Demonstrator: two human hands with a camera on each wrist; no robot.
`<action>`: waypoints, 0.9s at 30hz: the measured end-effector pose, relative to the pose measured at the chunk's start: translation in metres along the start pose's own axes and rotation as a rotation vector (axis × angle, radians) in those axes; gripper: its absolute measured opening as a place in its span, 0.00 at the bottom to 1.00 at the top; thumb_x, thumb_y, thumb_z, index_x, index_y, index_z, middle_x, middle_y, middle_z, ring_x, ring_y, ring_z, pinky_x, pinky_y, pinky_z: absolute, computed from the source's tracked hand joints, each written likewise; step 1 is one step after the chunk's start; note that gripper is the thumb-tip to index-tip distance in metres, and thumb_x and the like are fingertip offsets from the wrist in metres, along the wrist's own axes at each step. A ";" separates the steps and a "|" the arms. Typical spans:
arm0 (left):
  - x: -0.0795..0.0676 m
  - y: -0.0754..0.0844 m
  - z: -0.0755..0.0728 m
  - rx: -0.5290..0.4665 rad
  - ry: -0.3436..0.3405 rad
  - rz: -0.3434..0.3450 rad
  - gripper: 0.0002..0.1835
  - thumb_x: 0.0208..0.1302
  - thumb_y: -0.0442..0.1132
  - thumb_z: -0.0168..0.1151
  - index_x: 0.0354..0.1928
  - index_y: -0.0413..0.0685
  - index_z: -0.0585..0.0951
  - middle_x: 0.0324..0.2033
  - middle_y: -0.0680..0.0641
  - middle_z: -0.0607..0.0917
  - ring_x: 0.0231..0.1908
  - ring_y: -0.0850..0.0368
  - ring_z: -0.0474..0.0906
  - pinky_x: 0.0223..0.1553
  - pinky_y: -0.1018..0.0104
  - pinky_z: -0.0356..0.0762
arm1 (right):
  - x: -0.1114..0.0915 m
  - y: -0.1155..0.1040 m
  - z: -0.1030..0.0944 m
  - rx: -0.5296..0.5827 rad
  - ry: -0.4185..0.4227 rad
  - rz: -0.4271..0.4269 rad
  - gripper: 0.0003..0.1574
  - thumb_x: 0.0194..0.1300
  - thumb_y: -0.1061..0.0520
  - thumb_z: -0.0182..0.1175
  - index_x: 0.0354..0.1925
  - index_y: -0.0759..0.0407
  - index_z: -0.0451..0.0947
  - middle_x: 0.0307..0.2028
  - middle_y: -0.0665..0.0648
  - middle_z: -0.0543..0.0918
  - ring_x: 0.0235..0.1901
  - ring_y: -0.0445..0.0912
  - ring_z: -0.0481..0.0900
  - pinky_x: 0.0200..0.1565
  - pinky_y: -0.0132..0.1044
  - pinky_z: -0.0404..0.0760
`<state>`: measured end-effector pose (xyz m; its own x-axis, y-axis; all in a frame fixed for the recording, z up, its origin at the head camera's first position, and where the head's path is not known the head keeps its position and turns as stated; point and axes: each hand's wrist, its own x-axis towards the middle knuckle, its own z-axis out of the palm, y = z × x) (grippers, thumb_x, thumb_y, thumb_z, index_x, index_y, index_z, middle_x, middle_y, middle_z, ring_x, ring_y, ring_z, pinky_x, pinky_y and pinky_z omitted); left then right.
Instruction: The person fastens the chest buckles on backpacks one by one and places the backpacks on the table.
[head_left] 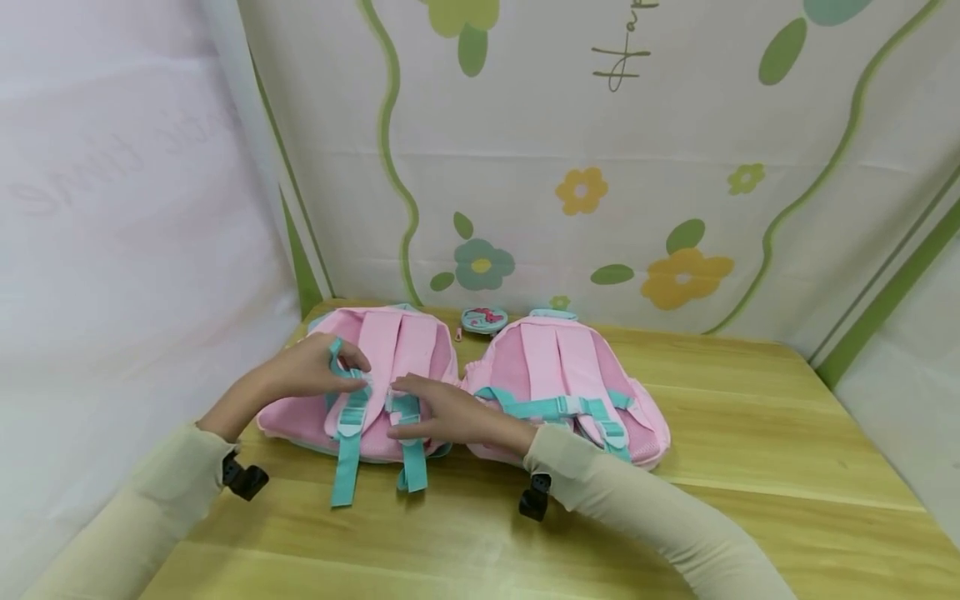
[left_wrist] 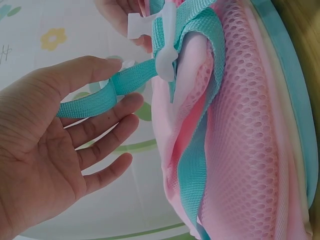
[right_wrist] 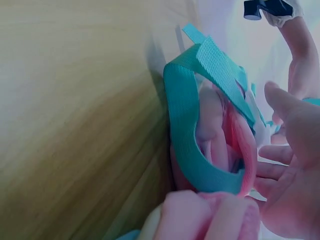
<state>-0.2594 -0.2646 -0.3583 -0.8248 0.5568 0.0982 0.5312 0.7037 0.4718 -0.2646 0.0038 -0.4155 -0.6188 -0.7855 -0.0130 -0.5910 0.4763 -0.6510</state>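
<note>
A pink backpack point(head_left: 300, 417) with teal straps lies back panel up at the left. Over its shoulder straps, my left hand point(head_left: 311, 367) pinches a teal strap point(left_wrist: 132, 77) between thumb and index finger; the index is mostly hidden there, the other fingers spread. A white buckle piece point(left_wrist: 142, 25) shows by the backpack's strap in the left wrist view. My right hand point(head_left: 450, 410) has its thumb and fingers apart around the right shoulder strap's teal webbing point(head_left: 407, 408). In the right wrist view, a broad teal strap point(right_wrist: 182, 115) loops beside that hand.
A second pink backpack point(head_left: 648, 417), its teal chest strap point(head_left: 536, 408) buckled, lies right of the first, under my right forearm. Behind them sits a small round teal pouch point(head_left: 480, 320). A printed cloth point(head_left: 525, 125) stands along the wooden table's point(head_left: 750, 400) back edge.
</note>
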 end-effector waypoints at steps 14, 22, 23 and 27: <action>-0.001 -0.008 0.002 0.008 0.018 0.027 0.07 0.62 0.39 0.73 0.40 0.45 0.88 0.36 0.52 0.89 0.40 0.53 0.85 0.41 0.65 0.83 | 0.021 -0.003 0.016 -0.248 0.240 -0.131 0.25 0.72 0.46 0.64 0.61 0.56 0.80 0.56 0.51 0.86 0.56 0.42 0.83 0.58 0.33 0.81; -0.001 -0.014 0.002 -0.002 -0.002 0.024 0.06 0.60 0.37 0.74 0.39 0.48 0.88 0.37 0.52 0.88 0.43 0.51 0.84 0.44 0.59 0.83 | 0.030 0.001 0.024 -0.317 0.301 -0.152 0.18 0.69 0.49 0.68 0.52 0.55 0.86 0.49 0.50 0.89 0.51 0.42 0.85 0.55 0.33 0.82; -0.001 -0.014 0.002 -0.005 -0.003 0.024 0.06 0.60 0.37 0.74 0.39 0.47 0.88 0.37 0.52 0.88 0.43 0.51 0.84 0.44 0.60 0.83 | 0.030 0.000 0.024 -0.329 0.305 -0.156 0.18 0.68 0.49 0.68 0.52 0.55 0.86 0.48 0.50 0.89 0.50 0.42 0.85 0.55 0.33 0.82; 0.001 -0.016 0.001 -0.020 -0.001 0.014 0.08 0.59 0.37 0.74 0.41 0.45 0.88 0.38 0.51 0.89 0.42 0.51 0.84 0.43 0.63 0.83 | 0.033 -0.003 0.024 -0.361 0.320 -0.165 0.16 0.67 0.49 0.69 0.50 0.54 0.87 0.47 0.50 0.90 0.50 0.41 0.85 0.54 0.33 0.81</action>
<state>-0.2688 -0.2749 -0.3670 -0.8173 0.5668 0.1038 0.5385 0.6872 0.4877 -0.2708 -0.0333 -0.4326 -0.5959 -0.7284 0.3382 -0.8007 0.5065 -0.3200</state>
